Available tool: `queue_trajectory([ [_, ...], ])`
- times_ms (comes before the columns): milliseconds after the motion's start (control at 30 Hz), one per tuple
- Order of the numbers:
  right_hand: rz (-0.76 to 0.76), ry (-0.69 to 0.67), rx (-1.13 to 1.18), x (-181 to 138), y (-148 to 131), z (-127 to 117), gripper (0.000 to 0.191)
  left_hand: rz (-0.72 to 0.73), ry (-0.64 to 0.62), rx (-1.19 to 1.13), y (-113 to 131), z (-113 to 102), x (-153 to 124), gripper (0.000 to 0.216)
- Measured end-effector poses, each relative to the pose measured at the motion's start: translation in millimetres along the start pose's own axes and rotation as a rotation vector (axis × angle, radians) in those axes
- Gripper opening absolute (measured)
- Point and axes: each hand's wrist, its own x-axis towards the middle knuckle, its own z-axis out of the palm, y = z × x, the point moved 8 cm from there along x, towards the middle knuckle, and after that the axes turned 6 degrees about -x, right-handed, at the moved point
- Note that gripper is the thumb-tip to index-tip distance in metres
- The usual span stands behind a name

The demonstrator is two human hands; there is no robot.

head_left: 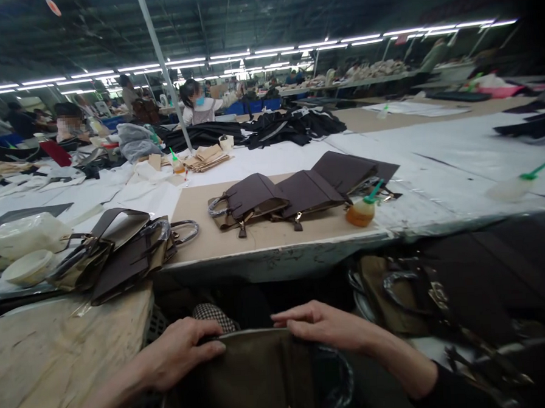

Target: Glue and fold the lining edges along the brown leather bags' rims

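Note:
A brown and olive handbag (pixel 258 375) is in front of me at the bottom of the head view, its top edge turned up towards me. My left hand (pixel 184 348) pinches the left end of that edge between thumb and fingers. Further right, my right hand (pixel 322 323) has its thumb and fingers closed over the same edge. A plastic-wrapped handle (pixel 343 377) shows dimly on the bag's right side. The lower part of the bag lies in shadow and runs out of view.
Several dark brown bags (pixel 256 196) lie on the table beyond, near a glue bottle (pixel 360 213) with a green nozzle. More bags (pixel 124 248) lie left beside a round tub (pixel 29 268). Others (pixel 472 272) are stacked at my right. A worker (pixel 201 104) stands across the table.

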Motion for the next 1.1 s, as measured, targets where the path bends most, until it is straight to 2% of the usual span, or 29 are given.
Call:
queue_trajectory([
  [67, -0.016, 0.039, 0.071, -12, 11, 9, 0.064, 0.001, -0.008, 0.044, 2, 1, 4, 0.024],
  [133, -0.036, 0.164, 0.121, -19, 19, 14, 0.066, 0.036, -0.032, 0.072, 10, 1, 9, 0.018],
  [233, -0.035, 0.353, 0.062, -26, 23, 20, 0.036, 0.098, -0.059, 0.076, 32, 1, 19, 0.009],
  [333, -0.048, 0.453, -0.021, -29, 19, 24, 0.02, 0.064, -0.115, 0.013, 50, 8, 31, 0.023],
  [533, -0.305, 0.687, -0.284, -42, 14, 29, 0.013, 0.065, -0.211, 0.059, 72, 34, 57, 0.027],
  [733, -0.426, 0.871, -0.658, -52, 21, 42, 0.029, 0.071, -0.285, -0.028, 68, 48, 66, 0.034],
  [833, -0.45, 0.909, -0.699, -54, 18, 44, 0.028, 0.073, -0.307, -0.065, 66, 50, 66, 0.035],
  [933, -0.457, 0.868, -0.616, -51, 16, 44, 0.021, 0.057, -0.329, -0.107, 63, 52, 66, 0.035],
  [1033, -0.414, 0.804, -0.5, -46, 18, 42, 0.013, 0.055, -0.313, -0.102, 63, 52, 66, 0.035],
  [1100, -0.357, 0.818, -0.438, -46, 23, 38, 0.006, 0.061, -0.285, -0.082, 64, 50, 65, 0.033],
])
